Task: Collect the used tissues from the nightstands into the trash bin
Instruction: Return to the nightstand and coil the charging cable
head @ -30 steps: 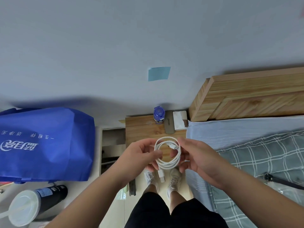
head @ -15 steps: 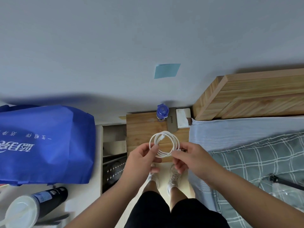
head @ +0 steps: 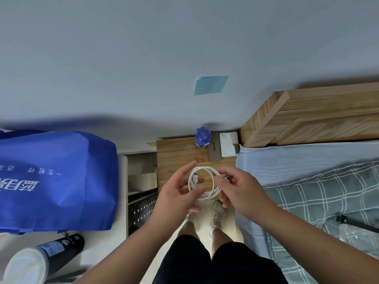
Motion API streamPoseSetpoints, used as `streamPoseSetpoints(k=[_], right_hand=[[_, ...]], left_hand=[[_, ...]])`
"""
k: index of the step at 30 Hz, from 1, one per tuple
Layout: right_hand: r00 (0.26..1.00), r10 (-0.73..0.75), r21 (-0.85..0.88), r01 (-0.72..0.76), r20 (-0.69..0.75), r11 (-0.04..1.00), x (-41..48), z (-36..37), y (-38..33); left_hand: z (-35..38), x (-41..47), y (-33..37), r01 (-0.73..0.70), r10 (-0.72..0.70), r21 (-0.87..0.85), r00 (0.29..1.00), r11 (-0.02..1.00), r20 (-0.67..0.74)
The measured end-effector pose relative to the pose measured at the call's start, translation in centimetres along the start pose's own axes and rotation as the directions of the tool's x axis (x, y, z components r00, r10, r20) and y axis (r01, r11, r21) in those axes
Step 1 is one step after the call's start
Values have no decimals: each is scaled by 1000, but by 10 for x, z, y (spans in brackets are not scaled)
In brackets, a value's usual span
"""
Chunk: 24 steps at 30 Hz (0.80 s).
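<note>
A coiled white charging cable (head: pixel 203 183) hangs between both hands above the front of the wooden nightstand (head: pixel 176 156). My left hand (head: pixel 176 193) has its thumb over the coil's lower left part, fingers spread behind it. My right hand (head: pixel 240 191) pinches the coil's right side. At the back of the nightstand stand a blue-capped bottle (head: pixel 202 138), a dark flat case (head: pixel 214 149) and a white tissue pack (head: pixel 228 143). I see no loose used tissue and no trash bin.
A big blue fabric bag (head: pixel 55 179) sits on a white surface at the left, with a black tumbler (head: pixel 41 257) lying in front of it. The bed (head: pixel 317 193) with a checked blanket and wooden headboard (head: pixel 311 117) fills the right. A blue note (head: pixel 210 85) sticks on the wall.
Both hands lowered the cable coil toward the nightstand's front, then shifted grip; the left fingers have spread apart and the loose plug end is now tucked inside the coil.
</note>
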State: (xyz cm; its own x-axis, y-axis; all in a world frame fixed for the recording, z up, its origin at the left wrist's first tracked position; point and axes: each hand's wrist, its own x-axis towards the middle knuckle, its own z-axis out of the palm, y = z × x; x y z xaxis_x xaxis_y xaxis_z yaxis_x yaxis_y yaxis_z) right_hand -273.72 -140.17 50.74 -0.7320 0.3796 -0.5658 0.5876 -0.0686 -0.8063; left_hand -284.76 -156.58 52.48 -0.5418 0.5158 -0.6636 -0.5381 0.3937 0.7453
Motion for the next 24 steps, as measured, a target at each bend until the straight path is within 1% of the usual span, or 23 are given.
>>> streamPoseSetpoints(k=[1, 3, 6, 8, 9, 10, 13, 14, 16, 20, 22, 24], right_hand=[[1000, 11, 7, -11, 3, 1000, -1, -1, 0], [999, 37, 43, -37, 16, 998, -2, -3, -1], [993, 89, 221, -103, 73, 970, -5, -3, -3], [987, 110, 330, -144, 120, 933, -8, -2, -6], [985, 111, 357, -151, 131, 922, -9, -1, -8], [987, 104, 357, -142, 124, 923, -11, 1, -8], [996, 79, 278, -87, 40, 956, -14, 4, -10], [997, 78, 278, -80, 18, 957, -14, 5, -10], [996, 92, 308, -93, 15, 947, -15, 5, -9], [991, 133, 300, -130, 10, 945, -18, 2, -10], [991, 134, 292, -129, 3, 948, -19, -1, -11], [992, 128, 260, -125, 4, 958, -20, -5, -11]], left_hand=[[0, 0, 1, -17, 16, -6, 1000, 1000, -13], [0, -1, 6, 22, -24, -96, 999, 995, -24], [-3, -1, 7, 145, -136, -305, 989, 941, 51], [-3, 1, 6, 177, -155, -373, 984, 911, 87], [-3, 1, 6, 183, -160, -383, 983, 906, 92], [-1, 1, 6, 182, -160, -385, 983, 905, 89], [3, 0, 8, 163, -142, -400, 987, 902, 81], [4, -1, 9, 151, -126, -411, 988, 899, 88], [6, -3, 9, 114, -71, -424, 991, 898, 115], [5, -7, 6, 43, 28, -431, 987, 901, 157], [1, -9, 5, 20, 55, -372, 980, 928, 190], [-1, -11, 3, -43, 76, -208, 986, 977, 151]])
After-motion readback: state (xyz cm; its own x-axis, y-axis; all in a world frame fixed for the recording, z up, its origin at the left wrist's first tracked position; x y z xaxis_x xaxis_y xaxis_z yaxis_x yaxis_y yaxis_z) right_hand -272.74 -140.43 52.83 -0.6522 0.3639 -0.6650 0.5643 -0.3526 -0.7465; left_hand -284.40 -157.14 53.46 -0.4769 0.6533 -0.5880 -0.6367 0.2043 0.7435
